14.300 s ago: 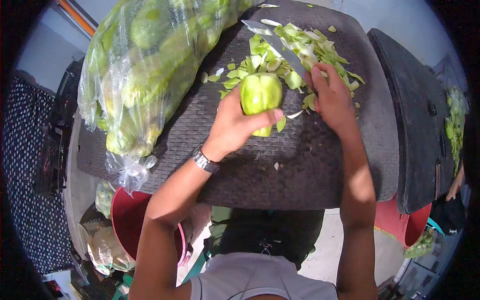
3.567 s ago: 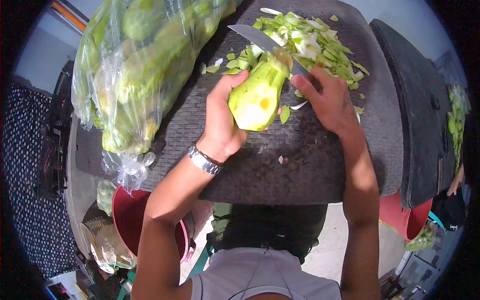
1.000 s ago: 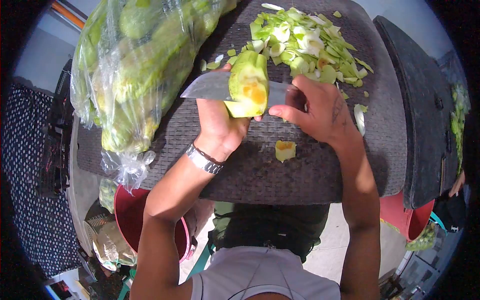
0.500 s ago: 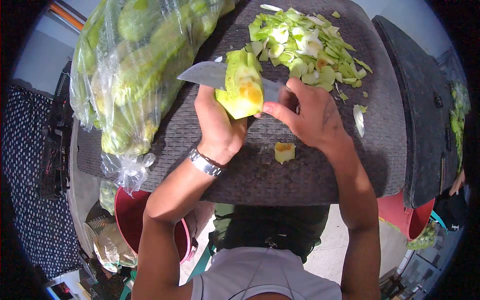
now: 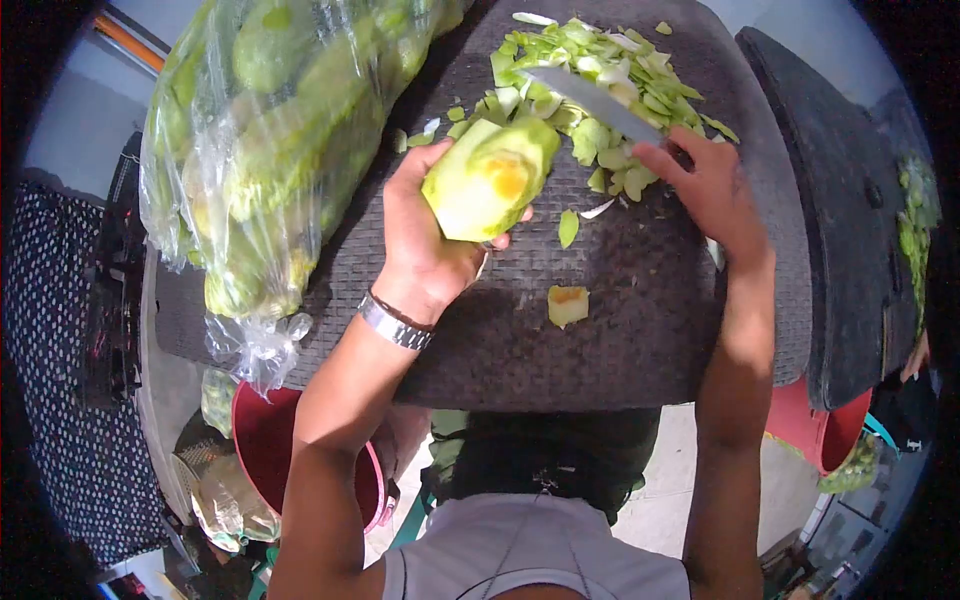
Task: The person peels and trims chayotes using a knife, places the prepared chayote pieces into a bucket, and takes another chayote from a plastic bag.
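Note:
My left hand (image 5: 425, 235) is wrapped around a partly peeled pale-green fruit (image 5: 465, 200), its kind not certain. An orange patch shows on its cut face, and strips of darker green skin remain on its side. Off to the right, my right hand (image 5: 705, 185) grips a knife (image 5: 600, 105) by the handle, which the fingers mostly hide. The blade points up and left, over a pile of green and white peelings (image 5: 650, 85), apart from the fruit. Nearer to me, a small cut piece (image 5: 568, 306) with a brownish-orange middle lies on the dark woven-pattern tabletop (image 5: 470, 350).
A tied clear plastic bag (image 5: 290, 150) full of green fruits fills the table's left side. Below the table edge stand a red tub (image 5: 265, 430) at left and another red container (image 5: 825, 435) at right. A dark chair back (image 5: 820, 220) borders the table's right side.
The knife has come away from the fruit, moving right and up with my right hand to above the peelings. My left hand has turned the fruit. More peel pieces lie beside the pile.

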Action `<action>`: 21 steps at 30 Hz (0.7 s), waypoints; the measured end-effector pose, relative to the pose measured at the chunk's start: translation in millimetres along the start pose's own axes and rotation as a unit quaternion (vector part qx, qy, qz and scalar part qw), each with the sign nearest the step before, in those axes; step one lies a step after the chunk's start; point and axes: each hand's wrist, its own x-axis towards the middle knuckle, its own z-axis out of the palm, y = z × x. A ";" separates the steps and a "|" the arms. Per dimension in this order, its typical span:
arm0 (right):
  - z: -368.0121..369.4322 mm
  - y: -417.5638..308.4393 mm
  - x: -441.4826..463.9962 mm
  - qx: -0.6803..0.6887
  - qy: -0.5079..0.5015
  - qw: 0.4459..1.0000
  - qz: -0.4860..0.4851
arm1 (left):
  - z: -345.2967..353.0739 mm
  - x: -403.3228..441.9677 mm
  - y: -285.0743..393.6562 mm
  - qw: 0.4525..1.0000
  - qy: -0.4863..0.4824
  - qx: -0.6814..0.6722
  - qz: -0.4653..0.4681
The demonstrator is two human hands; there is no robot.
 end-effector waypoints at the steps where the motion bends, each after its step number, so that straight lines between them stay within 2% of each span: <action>1: -2.0 2.6 -0.6 -0.021 0.010 1.000 -0.003 | -2.3 3.4 -1.9 1.000 -0.005 0.012 0.005; 4: 0.5 0.5 -3.1 -0.043 0.034 0.998 -0.041 | -2.2 6.0 -6.6 1.000 0.018 0.010 0.013; 6: 2.4 -7.6 -4.2 -0.008 0.032 0.999 0.003 | -0.4 9.2 -9.1 0.998 0.047 0.030 0.034; 8: 7.1 -33.7 -3.1 0.064 0.017 0.990 0.124 | -3.7 8.5 -8.7 0.999 0.024 0.018 0.030; 11: 22.5 -36.6 -5.0 0.092 0.015 0.994 0.064 | -2.3 7.9 -8.7 0.999 -0.002 0.013 0.029; 14: 33.7 -44.2 -10.5 0.089 0.016 0.995 0.045 | -1.3 8.1 -11.0 0.999 0.005 -0.002 0.035; 20: 40.2 -56.5 -17.7 0.016 -0.048 0.996 0.068 | -6.8 9.6 -8.2 0.998 0.021 0.003 0.055; 21: 46.3 -51.5 -15.9 -0.002 -0.028 0.997 0.077 | -5.7 8.5 -7.5 0.998 0.013 0.003 0.057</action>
